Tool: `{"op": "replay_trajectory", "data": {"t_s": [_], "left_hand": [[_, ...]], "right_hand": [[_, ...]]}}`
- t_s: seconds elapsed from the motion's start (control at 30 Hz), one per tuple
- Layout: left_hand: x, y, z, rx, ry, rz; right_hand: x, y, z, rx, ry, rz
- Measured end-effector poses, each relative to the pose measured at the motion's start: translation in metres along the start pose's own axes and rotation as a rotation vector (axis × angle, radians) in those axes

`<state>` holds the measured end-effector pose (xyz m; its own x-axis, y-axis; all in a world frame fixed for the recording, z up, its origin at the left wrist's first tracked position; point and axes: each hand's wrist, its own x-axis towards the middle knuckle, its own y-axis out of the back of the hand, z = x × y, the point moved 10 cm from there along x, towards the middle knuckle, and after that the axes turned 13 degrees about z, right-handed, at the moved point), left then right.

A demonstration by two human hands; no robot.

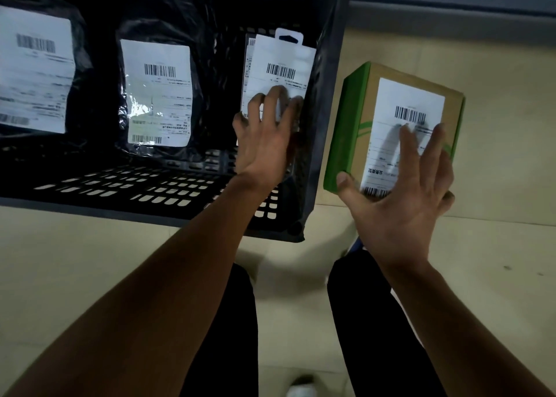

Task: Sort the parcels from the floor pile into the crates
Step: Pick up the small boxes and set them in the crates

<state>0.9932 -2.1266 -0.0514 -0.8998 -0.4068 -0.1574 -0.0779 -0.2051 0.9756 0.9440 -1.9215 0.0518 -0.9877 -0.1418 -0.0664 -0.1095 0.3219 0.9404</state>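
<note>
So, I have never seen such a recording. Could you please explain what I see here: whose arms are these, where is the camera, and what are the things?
There is no machine here. A person wears one camera on the head, looking down, so the arms are their own.

The left hand reaches into a black crate and rests spread fingers on a white flat parcel standing against its right wall. Two black bag parcels with white labels also stand inside.

The right hand holds a brown and green box outside the crate, above the pale floor; its thumb presses the near corner and its fingers lie over the label.
</note>
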Motion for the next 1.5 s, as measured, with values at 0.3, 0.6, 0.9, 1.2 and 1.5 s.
{"op": "replay_trajectory", "data": {"t_s": [0.3, 0.6, 0.9, 1.2, 1.5], "left_hand": [[0.008, 0.006, -0.004, 0.023, 0.107, 0.033], [-0.042, 0.092, -0.001, -0.377, 0.311, 0.052], [-0.096, 0.205, -0.018, -1.173, 0.679, 0.060], [-0.146, 0.266, -0.094, -1.310, 0.857, 0.110], [-0.205, 0.313, -0.216, -1.252, 0.899, 0.150]], "right_hand": [[-0.003, 0.013, -0.003, -0.006, 0.037, 0.030], [-0.011, 0.069, -0.032, -0.031, 0.063, 0.016], [-0.039, 0.115, -0.120, 0.009, 0.239, -0.007], [-0.079, 0.121, -0.223, 0.102, 0.412, -0.139], [-0.125, 0.110, -0.305, 0.451, 0.031, -0.166]]}}
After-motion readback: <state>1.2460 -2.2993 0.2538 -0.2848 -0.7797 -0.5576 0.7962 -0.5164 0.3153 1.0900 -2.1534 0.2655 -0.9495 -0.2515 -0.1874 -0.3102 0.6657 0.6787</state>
